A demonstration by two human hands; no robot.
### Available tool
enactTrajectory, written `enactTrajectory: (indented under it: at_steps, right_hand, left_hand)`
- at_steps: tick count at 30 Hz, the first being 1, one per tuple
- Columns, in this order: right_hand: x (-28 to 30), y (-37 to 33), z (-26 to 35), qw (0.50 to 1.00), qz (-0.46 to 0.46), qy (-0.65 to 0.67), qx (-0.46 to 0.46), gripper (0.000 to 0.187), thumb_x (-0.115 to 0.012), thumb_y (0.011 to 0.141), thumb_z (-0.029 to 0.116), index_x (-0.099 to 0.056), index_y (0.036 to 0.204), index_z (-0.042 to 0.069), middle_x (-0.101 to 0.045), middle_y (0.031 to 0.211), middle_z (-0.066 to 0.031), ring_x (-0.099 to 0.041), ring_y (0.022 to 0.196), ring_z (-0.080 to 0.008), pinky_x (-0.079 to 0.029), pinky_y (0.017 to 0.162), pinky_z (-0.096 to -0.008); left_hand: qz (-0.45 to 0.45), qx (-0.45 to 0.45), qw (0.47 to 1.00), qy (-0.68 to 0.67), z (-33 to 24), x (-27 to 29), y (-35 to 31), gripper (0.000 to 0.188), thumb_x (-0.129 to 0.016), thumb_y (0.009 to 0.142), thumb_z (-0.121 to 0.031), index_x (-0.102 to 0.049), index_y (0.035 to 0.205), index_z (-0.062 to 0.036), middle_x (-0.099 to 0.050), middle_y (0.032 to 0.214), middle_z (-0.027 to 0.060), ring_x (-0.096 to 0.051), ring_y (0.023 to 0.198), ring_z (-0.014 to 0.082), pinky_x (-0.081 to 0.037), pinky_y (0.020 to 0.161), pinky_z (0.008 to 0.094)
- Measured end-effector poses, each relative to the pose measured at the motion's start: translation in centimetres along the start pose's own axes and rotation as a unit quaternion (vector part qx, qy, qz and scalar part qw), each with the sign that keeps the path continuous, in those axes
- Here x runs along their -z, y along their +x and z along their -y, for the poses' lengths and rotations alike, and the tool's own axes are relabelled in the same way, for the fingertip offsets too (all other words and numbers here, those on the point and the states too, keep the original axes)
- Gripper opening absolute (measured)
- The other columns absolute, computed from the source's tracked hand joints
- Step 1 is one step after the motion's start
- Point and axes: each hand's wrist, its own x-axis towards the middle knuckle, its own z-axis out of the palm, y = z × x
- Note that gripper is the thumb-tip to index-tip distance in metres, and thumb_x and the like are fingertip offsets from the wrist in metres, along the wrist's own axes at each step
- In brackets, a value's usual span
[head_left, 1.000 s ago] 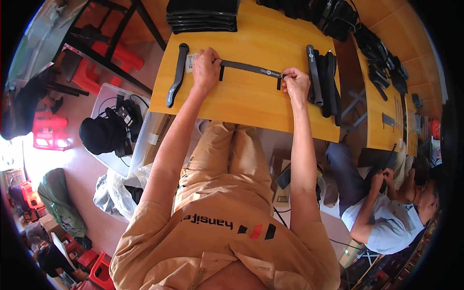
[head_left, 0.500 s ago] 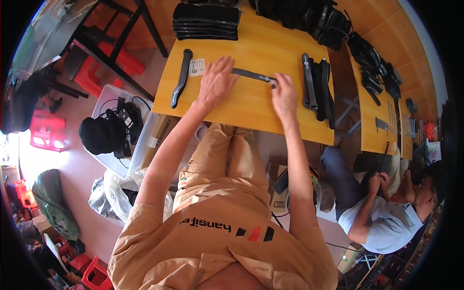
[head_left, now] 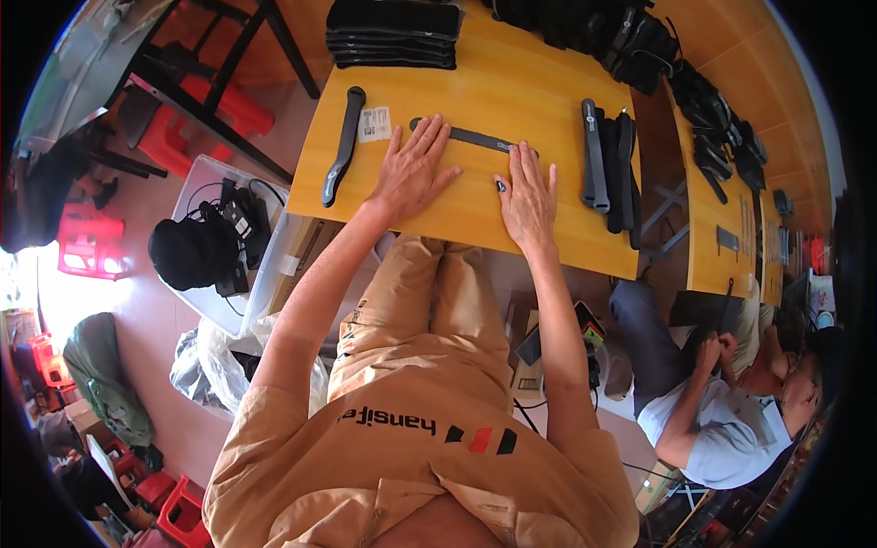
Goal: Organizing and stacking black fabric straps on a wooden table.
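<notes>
A dark grey strap with a small pale mark near its right end lies straight across the yellow tabletop. My left hand rests flat with its fingers stretched out, the fingertips over the strap's left part; the rounded left end shows beyond them. The fingers of my right hand are also stretched out, their tips on the strap's right end. A small dark spot at my right thumb tip is too small to make out. To the left lies another dark strap, beside a white printed label.
At the table's back left stands a stack of folded black pieces. Several straps lie at the right, and black gear lines the back. A clear bin stands left. A co-worker sits at the right, hands together.
My right hand has let go of its pinch on the strap's right end and flattened out. My left hand has drawn slightly nearer, uncovering the strap's left end.
</notes>
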Motion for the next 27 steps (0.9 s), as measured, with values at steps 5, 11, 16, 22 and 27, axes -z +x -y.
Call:
enactTrajectory:
  at_steps: [5,11,16,22,27]
  right_hand:
    - [-0.3,-0.3,-0.4,0.999,-0.028,-0.006,-0.038,0.05,-0.047,0.093,0.032,-0.043,0.131,0.001,-0.039,0.14,-0.0136,-0.035,0.13,-0.0268,-0.017,0.109,-0.0487]
    - [-0.1,-1.2,-2.7,0.902,-0.209,0.307,-0.219,0.032,-0.045,0.079,-0.011,-0.058,0.107,-0.002,-0.059,0.106,-0.0145,-0.055,0.101,-0.0295,-0.044,0.088,-0.0344]
    - [0.8,-1.8,-2.7,0.848,-0.261,0.396,-0.236,0.031,-0.043,0.077,-0.014,-0.062,0.099,-0.002,-0.059,0.097,-0.0091,-0.057,0.093,-0.0205,-0.044,0.083,-0.0278]
    - [1.7,-3.1,-4.1,0.868,-0.231,0.394,-0.197,0.03,-0.045,0.076,-0.015,-0.062,0.096,-0.002,-0.057,0.094,-0.0092,-0.057,0.091,-0.0205,-0.045,0.081,-0.0261]
    - [2.4,-3.8,-2.6,0.898,-0.182,0.36,-0.174,0.028,-0.044,0.077,-0.017,-0.063,0.093,-0.003,-0.056,0.093,-0.0099,-0.058,0.088,-0.0206,-0.047,0.078,-0.0264]
  left_hand:
    - [0.009,0.001,1.0,0.003,-0.1,0.0,0.1,0.068,-0.042,0.09,-0.049,-0.032,0.138,-0.0007,-0.029,0.146,0.0144,-0.024,0.136,0.0268,-0.015,0.11,0.0484]
    - [-0.038,0.003,0.998,-0.043,-0.4,1.0,-0.2,0.063,-0.046,0.09,-0.041,-0.033,0.138,-0.0027,-0.026,0.146,0.0154,-0.023,0.136,0.0284,-0.016,0.11,0.0481]
    - [-0.149,0.037,0.98,-0.128,-0.7,4.0,-1.4,0.053,-0.058,0.085,-0.022,-0.042,0.131,-0.0027,-0.034,0.142,0.0165,-0.031,0.132,0.0316,-0.025,0.107,0.0455]
    - [-0.242,0.175,0.953,-0.057,1.9,9.6,-4.2,0.037,-0.06,0.082,-0.016,-0.053,0.113,0.0028,-0.052,0.114,0.0202,-0.05,0.108,0.0357,-0.042,0.089,0.0401]
    - [0.004,0.39,0.919,-0.053,5.0,9.0,-5.5,0.053,-0.067,0.075,-0.037,-0.054,0.108,0.0031,-0.059,0.098,0.0238,-0.057,0.095,0.0384,-0.046,0.08,0.0438]
